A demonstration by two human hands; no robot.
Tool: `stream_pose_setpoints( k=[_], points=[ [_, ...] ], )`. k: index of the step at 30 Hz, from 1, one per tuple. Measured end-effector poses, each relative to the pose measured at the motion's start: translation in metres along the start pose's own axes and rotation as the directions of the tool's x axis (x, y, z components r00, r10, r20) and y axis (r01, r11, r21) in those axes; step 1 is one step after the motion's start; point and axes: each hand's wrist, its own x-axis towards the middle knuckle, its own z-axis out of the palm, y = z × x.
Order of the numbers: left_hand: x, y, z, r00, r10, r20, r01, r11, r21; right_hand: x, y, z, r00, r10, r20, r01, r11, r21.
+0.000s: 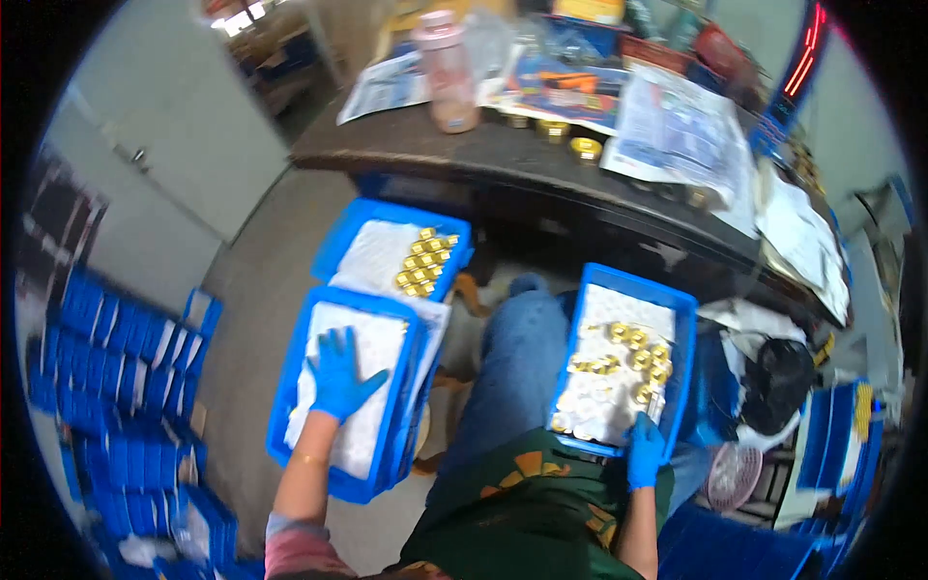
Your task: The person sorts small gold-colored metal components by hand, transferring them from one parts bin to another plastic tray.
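Observation:
My left hand [343, 372], in a blue glove, lies flat with fingers spread on the white sheet [333, 449] lining a blue tray [279, 406] at my left. My right hand [644, 449], gloved the same, is at the near right corner of another blue tray [688, 338]. Its fingers are closed around something slim and partly hidden, whose kind I cannot make out. Inside that tray, several gold-coloured round metal parts [640, 360] stand and lie on white lining, with smaller gold pieces [594, 365] to their left.
Beyond the left tray, a blue tray [338, 232] holds gold parts [425, 261] in rows. A dark workbench [387, 145] carries a pink bottle [447, 82], newspapers [667, 126] and gold rings [586, 148]. Stacked blue trays [126, 367] line the left; a pink basket [732, 474] sits right.

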Motion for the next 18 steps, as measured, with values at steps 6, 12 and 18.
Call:
stream_pose_setpoints(
  k=[6,12,18],
  points=[
    [0.006,0.134,-0.065,0.89,0.234,-0.391,-0.444,0.633,-0.634,-0.004,-0.049,0.006,0.964,0.239,0.119,-0.24,0.971,0.0],
    [0.026,0.328,0.005,0.411,0.773,-0.484,-0.912,0.353,-0.211,-0.035,-0.072,-0.002,0.936,0.275,0.222,-0.319,0.928,0.194],
    [0.08,0.39,0.074,0.566,0.813,-0.139,-0.822,0.543,-0.172,-0.075,-0.104,-0.005,0.877,0.312,0.365,-0.39,0.906,0.162]
  ],
)
